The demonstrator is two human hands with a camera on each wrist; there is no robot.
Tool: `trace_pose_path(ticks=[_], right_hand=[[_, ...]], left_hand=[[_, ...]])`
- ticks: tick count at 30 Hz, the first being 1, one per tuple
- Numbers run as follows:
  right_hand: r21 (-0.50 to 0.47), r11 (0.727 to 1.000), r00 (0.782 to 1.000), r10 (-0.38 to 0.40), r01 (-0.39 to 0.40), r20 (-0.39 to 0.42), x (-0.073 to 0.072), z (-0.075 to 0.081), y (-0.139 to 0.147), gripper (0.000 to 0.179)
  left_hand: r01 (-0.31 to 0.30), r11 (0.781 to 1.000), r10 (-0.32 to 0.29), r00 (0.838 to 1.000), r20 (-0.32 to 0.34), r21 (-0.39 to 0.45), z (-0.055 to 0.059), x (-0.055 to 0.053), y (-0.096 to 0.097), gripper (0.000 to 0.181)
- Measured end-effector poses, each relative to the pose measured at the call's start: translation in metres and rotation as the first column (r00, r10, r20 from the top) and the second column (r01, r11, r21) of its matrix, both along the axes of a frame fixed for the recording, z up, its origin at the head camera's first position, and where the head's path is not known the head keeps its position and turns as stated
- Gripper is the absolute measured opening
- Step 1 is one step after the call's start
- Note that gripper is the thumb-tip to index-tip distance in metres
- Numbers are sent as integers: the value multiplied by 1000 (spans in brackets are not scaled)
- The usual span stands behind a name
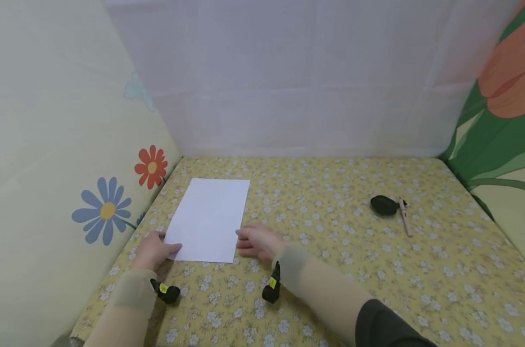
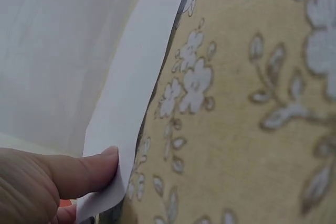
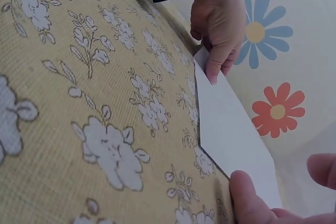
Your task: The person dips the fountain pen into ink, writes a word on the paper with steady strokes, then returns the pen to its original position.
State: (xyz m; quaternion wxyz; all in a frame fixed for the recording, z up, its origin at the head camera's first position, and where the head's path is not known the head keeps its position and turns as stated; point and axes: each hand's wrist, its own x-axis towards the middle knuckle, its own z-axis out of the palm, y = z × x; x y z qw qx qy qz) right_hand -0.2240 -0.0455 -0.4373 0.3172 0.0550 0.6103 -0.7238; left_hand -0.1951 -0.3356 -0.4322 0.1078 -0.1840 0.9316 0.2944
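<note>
Paper, one blank white sheet (image 1: 210, 217), lies on the bench (image 1: 327, 219) spread with yellow floral cloth, and everything else I see from here sits around it. At the sheet's near left corner, the left hand (image 1: 151, 253) has a narrow grip, pinching the paper with its thumb on top and the corner bending slightly under it. Against the sheet's right edge, toward the near end, is the right hand (image 1: 258, 242); its grip is looser, fingers gently bent, one fingertip at the edge and the thumb held apart, closed on nothing. Well off to the right of the sheet rest a black bulb-shaped object (image 1: 383, 206) and, touching its narrow end, a pale pink pen (image 1: 406, 221). Beyond the sheet's far edge hangs a white curtain (image 1: 310, 86); left of the sheet, a wall covering shows a blue flower (image 1: 107, 210) and a red flower (image 1: 151, 167).
</note>
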Motion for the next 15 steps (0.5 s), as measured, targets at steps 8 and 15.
trace_pose_path(ticks=[8, 15], right_hand=[[15, 999, 1000, -29, 29, 9, 0, -2, -6, 51], [140, 989, 993, 70, -56, -95, 2, 0, -7, 55]], left_hand=[[43, 999, -44, 998, -43, -23, -5, 1, -4, 76], [79, 996, -82, 992, -95, -39, -9, 1, -3, 43]])
